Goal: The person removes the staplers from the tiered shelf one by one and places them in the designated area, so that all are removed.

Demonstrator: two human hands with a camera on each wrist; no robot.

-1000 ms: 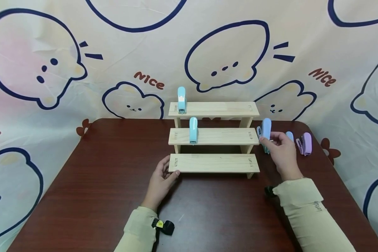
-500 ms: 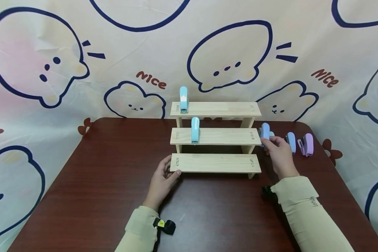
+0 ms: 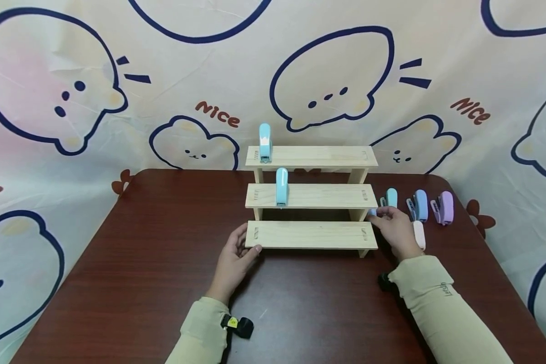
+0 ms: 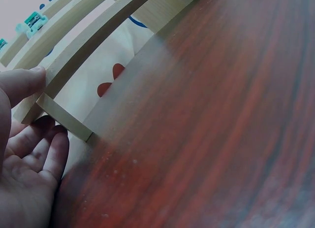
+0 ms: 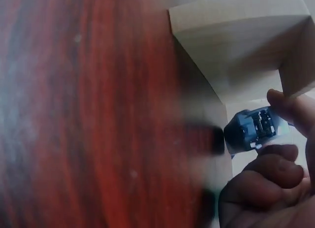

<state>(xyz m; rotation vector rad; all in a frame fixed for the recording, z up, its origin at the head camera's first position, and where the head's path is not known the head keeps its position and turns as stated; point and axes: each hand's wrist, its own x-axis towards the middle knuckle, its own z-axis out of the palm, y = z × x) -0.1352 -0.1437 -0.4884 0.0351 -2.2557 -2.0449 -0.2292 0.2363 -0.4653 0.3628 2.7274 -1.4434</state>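
A three-tier wooden shelf [image 3: 311, 235] stands on the dark table. My left hand [image 3: 233, 258] grips the left end of its lowest board, thumb on the front edge and fingers around behind. Beside the shelf's right end, my right hand [image 3: 397, 232] pinches a blue stapler [image 5: 251, 129] between thumb and fingers. Mostly hidden in the head view, that stapler shows only a sliver of blue by the middle board. One light-blue stapler [image 3: 281, 187] stands on the middle board, and another light-blue stapler [image 3: 265, 144] stands on the top board, both toward the left.
Right of the shelf stand a teal stapler [image 3: 391, 197], a second blue stapler [image 3: 420, 206] and a purple stapler [image 3: 445, 208]. A white stapler [image 3: 419, 234] is partly behind my right hand. A patterned cloth [image 3: 327, 76] hangs behind the table [image 3: 164, 253].
My right hand has lowered the blue stapler and brought it nearer, beside the shelf's right end. The teal and white staplers have come into clearer view. My left hand keeps its grip.
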